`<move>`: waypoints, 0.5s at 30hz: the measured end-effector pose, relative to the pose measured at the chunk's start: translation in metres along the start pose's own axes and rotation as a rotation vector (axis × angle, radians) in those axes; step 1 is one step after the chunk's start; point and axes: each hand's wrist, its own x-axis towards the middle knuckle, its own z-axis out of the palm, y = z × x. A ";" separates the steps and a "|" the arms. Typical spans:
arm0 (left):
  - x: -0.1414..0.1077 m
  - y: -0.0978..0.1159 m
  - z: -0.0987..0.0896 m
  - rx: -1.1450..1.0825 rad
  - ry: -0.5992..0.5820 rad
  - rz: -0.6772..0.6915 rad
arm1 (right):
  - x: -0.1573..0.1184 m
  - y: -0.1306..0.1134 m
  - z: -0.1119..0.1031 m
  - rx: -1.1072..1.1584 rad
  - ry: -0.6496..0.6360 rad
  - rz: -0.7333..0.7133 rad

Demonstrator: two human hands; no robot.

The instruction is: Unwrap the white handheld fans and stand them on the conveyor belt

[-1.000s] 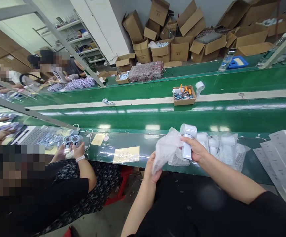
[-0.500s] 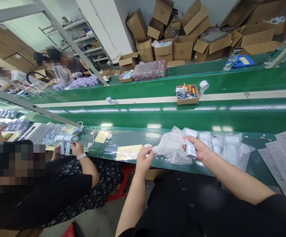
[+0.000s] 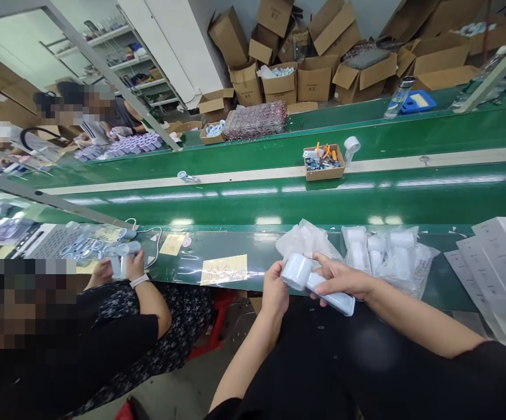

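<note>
Here we are, lower right of centre: right hand (image 3: 339, 276) fingers clamped round the pale blue device (image 3: 295, 272)'s handle, left hand (image 3: 276, 287) fingers gripping its head. Farther right, several bagged units (image 3: 400, 252) look done; ours is bare, the bubble bag (image 3: 306, 238) lying behind on the bench (image 3: 229, 244).

Shelves (image 3: 136, 62) are standing left of the white pillar (image 3: 183, 46), cardboard boxes (image 3: 316, 80) are lining the wall (image 3: 373, 20) right of it, and green worktops (image 3: 235, 211) are gleaming before it.
</note>
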 end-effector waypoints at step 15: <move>0.020 -0.010 -0.002 -0.105 0.076 0.128 | 0.001 0.031 -0.039 -0.310 0.339 0.058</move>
